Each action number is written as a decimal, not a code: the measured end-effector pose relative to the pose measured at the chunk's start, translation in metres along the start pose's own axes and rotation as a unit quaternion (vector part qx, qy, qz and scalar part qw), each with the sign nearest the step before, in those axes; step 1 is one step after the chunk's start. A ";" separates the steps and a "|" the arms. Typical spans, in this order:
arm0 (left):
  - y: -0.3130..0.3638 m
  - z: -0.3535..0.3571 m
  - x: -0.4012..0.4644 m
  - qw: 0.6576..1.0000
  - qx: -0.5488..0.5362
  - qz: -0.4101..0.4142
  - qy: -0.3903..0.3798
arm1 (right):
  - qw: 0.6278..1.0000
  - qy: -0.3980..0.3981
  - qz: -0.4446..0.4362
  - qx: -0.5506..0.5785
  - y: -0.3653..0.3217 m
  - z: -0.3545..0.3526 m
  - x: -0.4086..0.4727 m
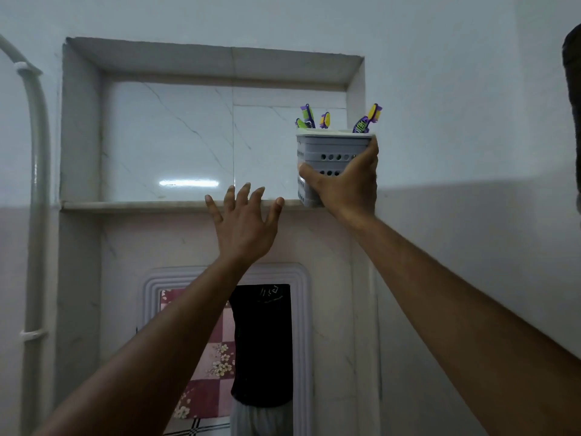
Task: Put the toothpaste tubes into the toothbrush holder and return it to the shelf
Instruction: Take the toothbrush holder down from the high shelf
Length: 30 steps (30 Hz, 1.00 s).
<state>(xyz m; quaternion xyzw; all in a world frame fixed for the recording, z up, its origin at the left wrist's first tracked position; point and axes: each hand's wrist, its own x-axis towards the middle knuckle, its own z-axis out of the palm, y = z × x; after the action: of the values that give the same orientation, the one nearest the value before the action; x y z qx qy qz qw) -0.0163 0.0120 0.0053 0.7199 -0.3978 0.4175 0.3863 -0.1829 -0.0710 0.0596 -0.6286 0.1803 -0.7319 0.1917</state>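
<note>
Shelf (125, 205) edge: right hand (345, 184) grips toothbrush holder (327, 152).

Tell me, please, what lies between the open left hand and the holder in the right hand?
Nothing: in the head view, only bare shelf edge and wall tile separate the left hand from the holder.

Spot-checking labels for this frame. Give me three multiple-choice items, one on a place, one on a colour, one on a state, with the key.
1. Where is the toothbrush holder?
A. at the right end of the shelf
B. at the left end
C. down by the mirror

2. What colour is the holder?
A. red
B. grey
C. black

3. What is the left hand doing?
A. gripping the holder
B. clenched in a fist
C. open, fingers spread, holding nothing

Key: 1 A, it sits at the niche's right side in the right hand. 2 B, its perforated walls are grey. 3 C, the fingers are splayed near the shelf edge.
</note>
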 end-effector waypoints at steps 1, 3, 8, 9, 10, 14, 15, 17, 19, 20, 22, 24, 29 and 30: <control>0.003 -0.005 -0.002 1.000 -0.019 -0.005 0.000 | 1.000 0.009 -0.004 0.004 -0.002 -0.004 -0.005; 0.009 -0.015 -0.009 0.998 -0.058 -0.005 0.017 | 0.999 0.027 -0.010 0.015 -0.007 -0.015 -0.014; 0.013 -0.035 -0.044 0.995 -0.082 0.038 0.046 | 0.997 0.049 -0.011 0.055 -0.011 -0.044 -0.053; 0.011 -0.038 -0.053 0.995 -0.085 0.046 0.038 | 0.997 0.046 -0.008 0.057 -0.009 -0.050 -0.065; 0.008 -0.040 -0.063 0.994 -0.092 0.049 0.028 | 0.997 0.041 -0.006 0.064 -0.006 -0.056 -0.077; -0.008 -0.043 -0.110 0.992 -0.116 0.048 -0.018 | 0.997 0.002 0.014 0.077 0.006 -0.076 -0.131; -0.013 -0.044 -0.126 0.991 -0.121 0.048 -0.031 | 0.997 -0.007 0.021 0.074 0.010 -0.081 -0.147; -0.024 -0.046 -0.152 0.989 -0.128 0.048 -0.055 | 0.996 -0.021 0.032 0.079 0.016 -0.087 -0.179; -0.036 -0.046 -0.182 0.988 -0.127 0.048 -0.076 | 0.994 -0.040 0.046 0.094 0.025 -0.092 -0.212; -0.042 -0.044 -0.199 0.987 -0.125 0.046 -0.087 | 0.992 -0.048 0.055 0.103 0.030 -0.095 -0.230; -0.056 -0.038 -0.237 0.985 -0.120 0.034 -0.118 | 0.989 -0.063 0.079 0.104 0.042 -0.099 -0.263; -0.070 -0.034 -0.274 0.982 -0.124 0.015 -0.143 | 0.987 -0.065 0.101 0.104 0.056 -0.105 -0.295; -0.104 -0.030 -0.380 0.964 -0.144 -0.032 -0.222 | 0.972 -0.128 0.184 0.075 0.099 -0.122 -0.384; -0.111 -0.028 -0.399 0.957 -0.146 -0.042 -0.245 | 0.967 -0.141 0.204 0.065 0.109 -0.126 -0.402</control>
<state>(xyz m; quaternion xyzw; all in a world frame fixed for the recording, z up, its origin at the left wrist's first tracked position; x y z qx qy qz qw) -0.0587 0.1792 -0.3728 0.7521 -0.5061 0.1486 0.3952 -0.2471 0.0422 -0.3558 -0.6616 0.2277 -0.5914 0.4008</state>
